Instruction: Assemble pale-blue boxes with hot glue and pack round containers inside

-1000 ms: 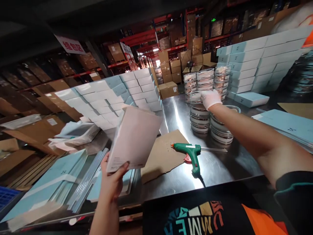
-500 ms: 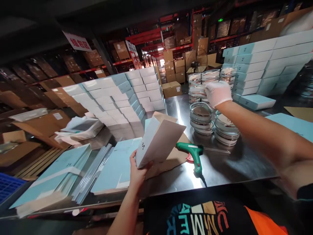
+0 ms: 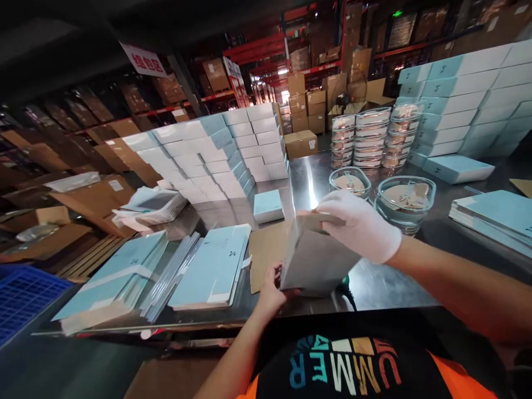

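Observation:
Bare, my left hand [image 3: 272,293] grips the lower left edge of a small white carton [image 3: 320,257], which is tilted in front of me with its open end up. My gloved right hand [image 3: 361,224] is closed at the carton's open top, its fingers on the brown-lined flap [image 3: 334,217]. Whether anything else is in those fingers is hidden. Behind the carton, only a bit of the green glue gun [image 3: 344,281] shows. Brown cardboard [image 3: 266,249] lies flat under the carton's left side. Close beyond my right hand are stacked glass dishes [image 3: 405,202].
One closed blue box [image 3: 268,206] sits behind the cardboard. Flat blue cartons [image 3: 211,266] and clear plastic strips [image 3: 170,277] lie to the left. White-and-blue boxes [image 3: 199,155] are piled at the back left, more boxes [image 3: 453,105] at the right. Taller glass stacks [image 3: 368,138] stand between.
My right hand has come back from the glass stacks to the carton's open top. My left hand has moved the carton right and lower, over the glue gun. The view has shifted.

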`<state>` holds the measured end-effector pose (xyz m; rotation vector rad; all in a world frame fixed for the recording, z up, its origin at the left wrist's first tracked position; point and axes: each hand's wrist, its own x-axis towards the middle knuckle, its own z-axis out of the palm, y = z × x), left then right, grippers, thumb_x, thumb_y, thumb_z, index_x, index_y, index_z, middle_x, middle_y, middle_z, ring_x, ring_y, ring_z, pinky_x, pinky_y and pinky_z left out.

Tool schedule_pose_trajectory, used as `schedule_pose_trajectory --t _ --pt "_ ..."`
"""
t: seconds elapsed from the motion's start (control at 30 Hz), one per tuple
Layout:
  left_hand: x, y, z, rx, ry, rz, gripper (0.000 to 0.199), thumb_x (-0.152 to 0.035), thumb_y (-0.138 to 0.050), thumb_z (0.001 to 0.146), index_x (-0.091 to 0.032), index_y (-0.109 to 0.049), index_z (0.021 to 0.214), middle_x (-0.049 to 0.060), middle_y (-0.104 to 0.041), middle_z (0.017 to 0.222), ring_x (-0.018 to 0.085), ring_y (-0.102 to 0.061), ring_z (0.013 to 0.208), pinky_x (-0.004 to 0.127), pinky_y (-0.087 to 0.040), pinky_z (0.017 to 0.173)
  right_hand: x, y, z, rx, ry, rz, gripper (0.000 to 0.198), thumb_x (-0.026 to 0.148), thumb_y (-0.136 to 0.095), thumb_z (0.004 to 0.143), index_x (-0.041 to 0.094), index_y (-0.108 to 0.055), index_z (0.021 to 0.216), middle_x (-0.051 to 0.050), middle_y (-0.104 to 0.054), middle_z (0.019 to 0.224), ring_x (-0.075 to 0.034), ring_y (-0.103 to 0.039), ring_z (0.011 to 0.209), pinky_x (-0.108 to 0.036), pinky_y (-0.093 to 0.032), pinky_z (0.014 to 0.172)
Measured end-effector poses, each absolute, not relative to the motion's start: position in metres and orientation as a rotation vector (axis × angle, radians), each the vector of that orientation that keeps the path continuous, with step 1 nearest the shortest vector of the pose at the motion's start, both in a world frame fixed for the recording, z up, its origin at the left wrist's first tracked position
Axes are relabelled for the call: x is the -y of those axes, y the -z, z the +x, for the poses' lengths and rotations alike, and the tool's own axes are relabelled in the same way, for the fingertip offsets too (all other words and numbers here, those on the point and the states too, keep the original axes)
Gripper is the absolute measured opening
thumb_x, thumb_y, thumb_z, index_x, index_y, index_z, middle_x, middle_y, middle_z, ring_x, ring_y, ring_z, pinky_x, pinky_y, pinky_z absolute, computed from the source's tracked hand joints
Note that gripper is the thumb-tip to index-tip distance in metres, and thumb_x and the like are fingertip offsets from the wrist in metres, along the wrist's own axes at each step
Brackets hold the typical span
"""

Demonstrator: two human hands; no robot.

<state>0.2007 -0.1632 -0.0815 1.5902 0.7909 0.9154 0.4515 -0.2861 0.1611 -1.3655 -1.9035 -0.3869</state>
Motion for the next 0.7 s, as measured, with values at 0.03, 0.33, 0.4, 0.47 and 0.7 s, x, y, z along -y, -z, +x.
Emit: schedule_pose_trajectory --t 0.03,0.33,0.4,0.47,0.7 --pt "0.164 0.086 0.201 -0.803 -0.923 1.658 0.084 -0.043 -0.106 0.046 -0.021 -0.069 0.119 0.016 -0.072 0.128 0.04 -0.07 0.12 0.056 -0.057 0.105 0.288 -0.145 0.451 1.796 0.383 -1.338 0.023 0.022 -0.065 0.099 0.02 -0.077 0.118 -0.013 -0.077 0.115 -0.031 -0.072 0.111 -0.049 -0.06 0.1" --pt "0.176 0.077 0.177 -0.776 -1.279 1.782 0.082 -0.077 -0.089 0.071 -0.021 -0.068 0.129 0.016 -0.075 0.114 0.039 -0.07 0.121 0.059 -0.057 0.107 0.306 -0.001 0.414 1.61 -0.019 -1.181 0.08 0.04 -0.068 0.104 0.034 -0.031 0.175 -0.014 -0.047 0.173 -0.031 -0.047 0.16 -0.053 -0.047 0.129" --pt "0.176 0.062 0.175 -0.718 -1.377 1.891 0.071 -0.08 -0.084 0.076 -0.023 -0.073 0.118 0.014 -0.075 0.111 0.039 -0.067 0.128 0.058 -0.052 0.115 0.297 0.0 0.402 1.546 -0.151 -1.123 0.069 0.045 -0.07 0.103 0.032 -0.049 0.167 -0.013 -0.051 0.17 -0.031 -0.048 0.16 -0.051 -0.044 0.132" --pt "0.176 0.05 0.177 -0.632 -1.39 1.976 0.062 -0.081 -0.079 0.08 -0.024 -0.076 0.103 0.013 -0.075 0.106 0.04 -0.067 0.126 0.057 -0.053 0.112 0.285 -0.006 0.393 1.399 -0.322 -1.123 0.058 0.054 -0.072 0.099 0.027 -0.067 0.15 -0.014 -0.065 0.155 -0.033 -0.063 0.145 -0.048 -0.053 0.123" --pt "0.176 0.057 0.187 -0.649 -1.585 1.91 0.075 -0.079 -0.08 0.081 -0.026 -0.067 0.133 0.015 -0.07 0.133 0.037 -0.066 0.13 0.053 -0.053 0.114 0.254 -0.019 0.392 1.036 -0.273 -1.347 0.05 0.038 -0.066 0.092 0.024 -0.061 0.139 -0.012 -0.073 0.137 -0.028 -0.073 0.121 -0.048 -0.059 0.11"
